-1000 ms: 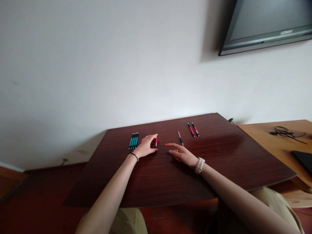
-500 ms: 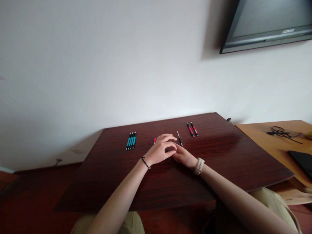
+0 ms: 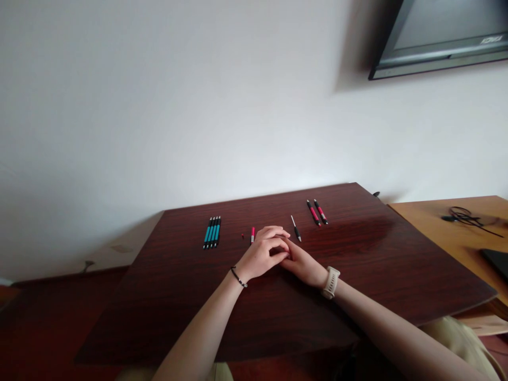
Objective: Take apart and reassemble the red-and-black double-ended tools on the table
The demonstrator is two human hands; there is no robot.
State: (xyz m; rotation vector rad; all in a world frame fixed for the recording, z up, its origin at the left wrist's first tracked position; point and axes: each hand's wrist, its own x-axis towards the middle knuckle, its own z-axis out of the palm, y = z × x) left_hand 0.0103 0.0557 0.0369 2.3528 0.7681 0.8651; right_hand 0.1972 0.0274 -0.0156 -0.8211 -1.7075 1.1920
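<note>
Your left hand [image 3: 262, 255] and right hand [image 3: 301, 260] meet just right of the pink barrel piece [image 3: 253, 234], fingers curled together on something hidden, so the small red cap [image 3: 242, 235] left of that barrel could get knocked off the table [image 3: 357, 275].

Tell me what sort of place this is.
Probably a hotel room or a plain living room: a dark wooden table against a bare white wall, a wall-mounted television, and a lighter desk with cables.

The only lettering is a small pale logo on the television [image 3: 444, 39] frame, too blurred to read.
</note>
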